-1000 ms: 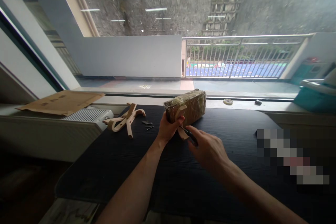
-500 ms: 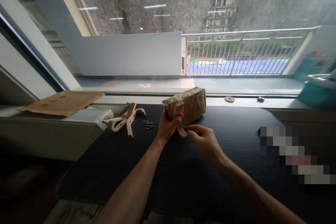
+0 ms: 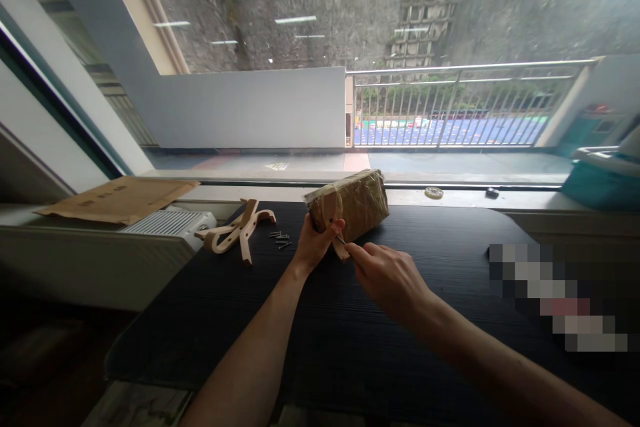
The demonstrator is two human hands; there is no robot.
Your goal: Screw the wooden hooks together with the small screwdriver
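Observation:
A box-like block (image 3: 365, 207) wrapped in brown paper and clear film sits tilted on the dark table. My left hand (image 3: 314, 243) is closed around a light wooden curved piece (image 3: 328, 205), keeping it pressed to the near end of the block. The thumb lies over the wood, near a dark hole. In the fist of my right hand (image 3: 385, 267) is a thin-shafted screwdriver (image 3: 342, 239); its tip meets the wood beside my left thumb, and its handle is hidden. Left of my hands lie several screws (image 3: 281, 238) and more curved wooden pieces (image 3: 243, 230).
The black table (image 3: 225, 327) ends at a window sill (image 3: 410, 196) holding a tape roll (image 3: 434, 193) and a small dark object (image 3: 493, 193). At left, a brown cardboard sheet (image 3: 120, 199) rests over a white radiator (image 3: 173, 221). A blurred-out item (image 3: 555, 297) lies at right.
My right hand has turned over, knuckles now upward, and covers more of the screwdriver. The block and wooden piece have shifted slightly left and tilted a little. The view has moved slightly.

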